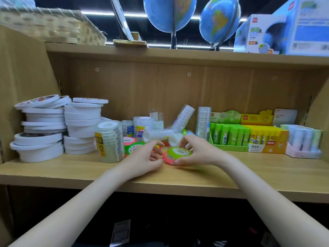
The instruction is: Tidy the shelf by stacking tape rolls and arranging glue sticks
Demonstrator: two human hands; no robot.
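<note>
On the shelf, tape stacks sit at nine o'clock, glue boxes at three, two stacked rolls at centre, toppled sleeves behind them.

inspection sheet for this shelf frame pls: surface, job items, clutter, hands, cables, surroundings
Surface: wooden shelf, front strip bare.
Job's things: green tape roll stacked on pink tape roll; white tape stacks at left; green glue sticks and yellow glue sticks upright in display boxes.
Clutter: clear tape sleeves toppled behind the hands; one sleeve upright.
Grippers: right hand holds the green and pink stack; left hand loosely curled beside it, contact unclear.
Cables: nothing seen.
Surroundings: globes, basket above.
</note>
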